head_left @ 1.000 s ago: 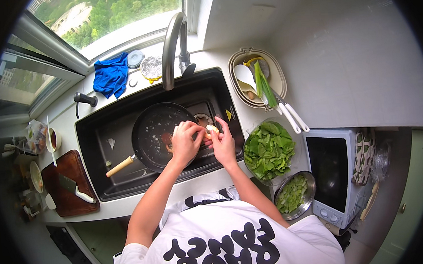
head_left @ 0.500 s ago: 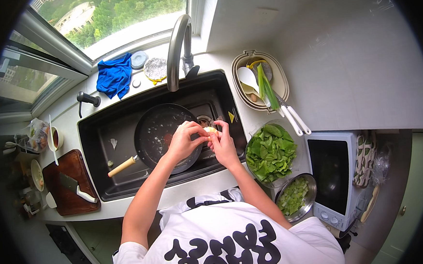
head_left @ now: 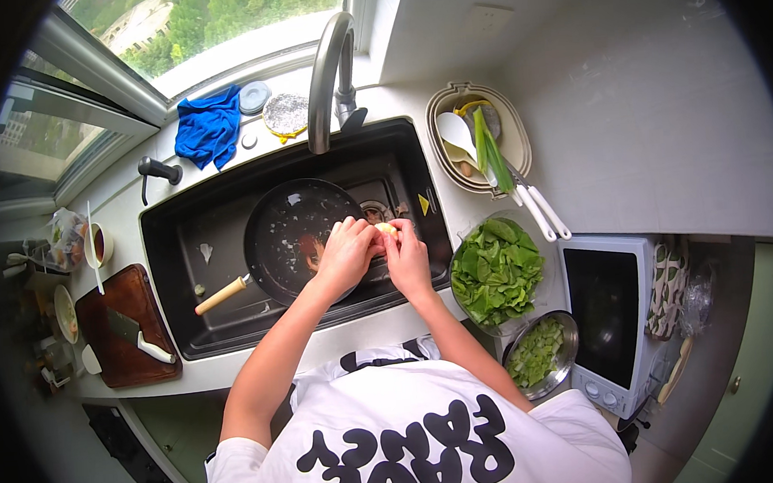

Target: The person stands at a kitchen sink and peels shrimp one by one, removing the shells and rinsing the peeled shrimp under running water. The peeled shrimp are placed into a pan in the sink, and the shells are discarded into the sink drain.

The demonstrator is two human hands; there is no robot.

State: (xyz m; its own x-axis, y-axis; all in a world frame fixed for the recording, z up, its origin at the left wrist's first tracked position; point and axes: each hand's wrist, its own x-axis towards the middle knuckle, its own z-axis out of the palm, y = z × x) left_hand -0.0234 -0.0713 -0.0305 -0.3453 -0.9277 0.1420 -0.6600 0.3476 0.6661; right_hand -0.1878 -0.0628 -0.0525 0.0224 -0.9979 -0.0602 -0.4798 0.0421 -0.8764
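Observation:
Over the right part of the black sink (head_left: 233, 335), my two hands meet at a small pale yellow lump (head_left: 387, 229), perhaps a vegetable piece; its kind is too small to tell. My left hand (head_left: 350, 251) pinches it from the left, knuckles up. My right hand (head_left: 408, 258) grips it from the right, thumb and fingers closed round it. Beneath my left hand lies a dark frying pan (head_left: 283, 221) with a wooden handle, wet inside with pale bits and a reddish patch. The drain (head_left: 373, 211), with scraps about it, shows just beyond my hands.
The tap (head_left: 317, 86) arches over the sink's far edge. At right are a bowl of green leaves (head_left: 497, 274), a metal bowl of chopped greens (head_left: 539, 352), a microwave (head_left: 605, 317) and a utensil basin (head_left: 522, 145). A knife (head_left: 140, 339) lies on the left board (head_left: 133, 368).
My hands stay together on the pale yellow lump, and my fingers have shifted slightly around it. The view has tilted a little; nothing else has visibly moved.

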